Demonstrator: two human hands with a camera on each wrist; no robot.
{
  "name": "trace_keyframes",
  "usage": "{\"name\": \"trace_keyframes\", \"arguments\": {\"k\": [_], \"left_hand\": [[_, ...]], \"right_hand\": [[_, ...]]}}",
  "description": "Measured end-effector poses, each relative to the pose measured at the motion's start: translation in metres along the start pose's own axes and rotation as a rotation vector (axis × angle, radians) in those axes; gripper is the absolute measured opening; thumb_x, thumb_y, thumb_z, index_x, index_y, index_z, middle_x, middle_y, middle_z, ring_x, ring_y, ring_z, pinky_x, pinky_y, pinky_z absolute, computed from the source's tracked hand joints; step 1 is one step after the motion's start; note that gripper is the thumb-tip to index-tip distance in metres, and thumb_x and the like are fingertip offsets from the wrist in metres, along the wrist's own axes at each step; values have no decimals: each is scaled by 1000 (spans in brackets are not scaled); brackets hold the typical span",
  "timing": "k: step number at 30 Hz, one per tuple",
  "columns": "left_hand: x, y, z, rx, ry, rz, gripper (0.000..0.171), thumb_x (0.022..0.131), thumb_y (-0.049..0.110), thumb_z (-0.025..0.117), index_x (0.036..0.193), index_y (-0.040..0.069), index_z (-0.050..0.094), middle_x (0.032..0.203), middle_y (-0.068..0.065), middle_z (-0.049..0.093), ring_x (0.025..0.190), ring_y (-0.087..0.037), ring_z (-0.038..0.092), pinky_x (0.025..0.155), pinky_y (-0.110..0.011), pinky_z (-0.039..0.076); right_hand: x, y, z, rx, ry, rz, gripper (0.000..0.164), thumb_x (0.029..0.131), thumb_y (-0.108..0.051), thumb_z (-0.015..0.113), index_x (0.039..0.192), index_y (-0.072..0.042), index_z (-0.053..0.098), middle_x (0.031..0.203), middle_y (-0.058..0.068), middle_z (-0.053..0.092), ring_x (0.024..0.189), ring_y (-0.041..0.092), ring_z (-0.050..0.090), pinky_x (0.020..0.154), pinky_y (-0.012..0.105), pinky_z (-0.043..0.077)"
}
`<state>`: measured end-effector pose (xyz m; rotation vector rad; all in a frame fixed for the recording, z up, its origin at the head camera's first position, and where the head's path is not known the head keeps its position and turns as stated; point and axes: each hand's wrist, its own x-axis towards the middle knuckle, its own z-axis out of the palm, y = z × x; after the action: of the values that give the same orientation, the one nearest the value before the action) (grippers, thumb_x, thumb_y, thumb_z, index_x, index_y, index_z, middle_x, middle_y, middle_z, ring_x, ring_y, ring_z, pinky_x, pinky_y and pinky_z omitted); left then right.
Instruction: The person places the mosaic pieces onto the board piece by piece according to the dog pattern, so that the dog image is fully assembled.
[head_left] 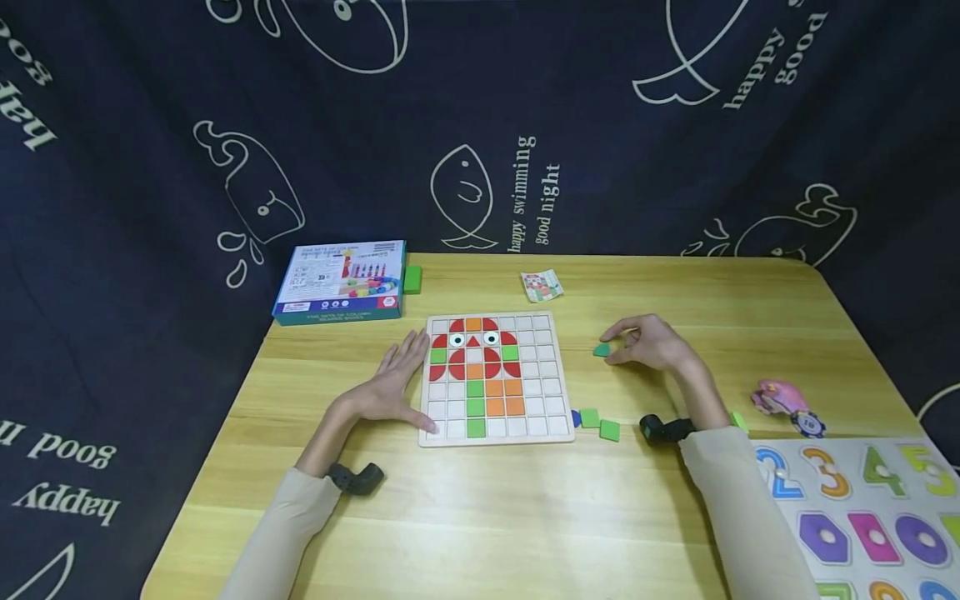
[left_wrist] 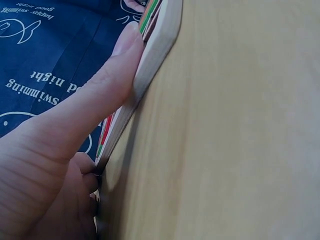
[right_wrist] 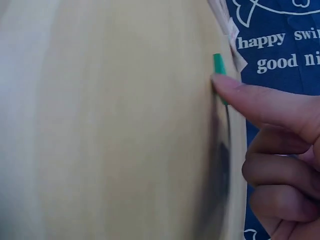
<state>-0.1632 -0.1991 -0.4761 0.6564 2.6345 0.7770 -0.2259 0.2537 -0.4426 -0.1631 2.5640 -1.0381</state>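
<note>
A square wooden grid board (head_left: 536,427) lies flat, with red, orange and green pieces and two round eyes filling part of its grid. My left hand (head_left: 386,387) is spread at its left side, the thumb resting on the near left corner and the fingers along the edge. In the left wrist view the thumb (left_wrist: 107,75) lies against the board's wooden side (left_wrist: 160,45). Right of the board, my right hand (head_left: 651,343) pinches a small teal-green tile (head_left: 602,350) between thumb and fingers, low over the table. In the right wrist view a fingertip covers part of that tile (right_wrist: 219,64).
Two green square tiles (head_left: 589,418) and a partly hidden blue piece (head_left: 576,418) lie by the board's right edge. A picture card (head_left: 542,286) lies behind it. A boxed game (head_left: 341,283) stands back left, a pink toy (head_left: 782,398) and number puzzle (head_left: 806,504) at right.
</note>
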Motion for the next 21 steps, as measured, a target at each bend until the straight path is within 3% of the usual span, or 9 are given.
{"name": "trace_keyframes", "arguments": {"k": [5, 10, 17, 21], "left_hand": [[-1, 1, 0, 1, 1, -1, 143, 57, 63, 83, 155, 13, -8, 163, -8, -15, 151, -28, -17, 123, -52, -7], [-1, 1, 0, -4, 0, 2, 142, 58, 62, 83, 155, 12, -7, 163, -9, -16, 151, -28, -17, 123, -54, -6], [-1, -1, 0, -3, -1, -1, 142, 58, 62, 84, 155, 12, -7, 163, -8, -16, 151, -27, -17, 123, -53, -6], [0, -3, 1, -6, 4, -1, 142, 58, 63, 83, 156, 13, -7, 163, -8, -16, 151, -27, -17, 123, -53, -7]], "right_hand": [[2, 2, 4, -52, 29, -40, 32, 78, -24, 80, 104, -7, 70, 56, -5, 33, 53, 12, 31, 56, 25, 31], [-3, -11, 13, -101, 54, -49, 29, 83, -28, 76, 102, -7, 69, 60, -3, 38, 57, 14, 35, 55, 25, 32], [-22, -55, 60, -1, 3, -68, 30, 79, -34, 79, 92, -10, 68, 60, -3, 45, 55, 13, 38, 50, 22, 30], [-28, -76, 85, -52, 23, -35, 31, 73, -33, 84, 84, -10, 66, 61, -1, 52, 54, 12, 44, 48, 22, 33]]}}
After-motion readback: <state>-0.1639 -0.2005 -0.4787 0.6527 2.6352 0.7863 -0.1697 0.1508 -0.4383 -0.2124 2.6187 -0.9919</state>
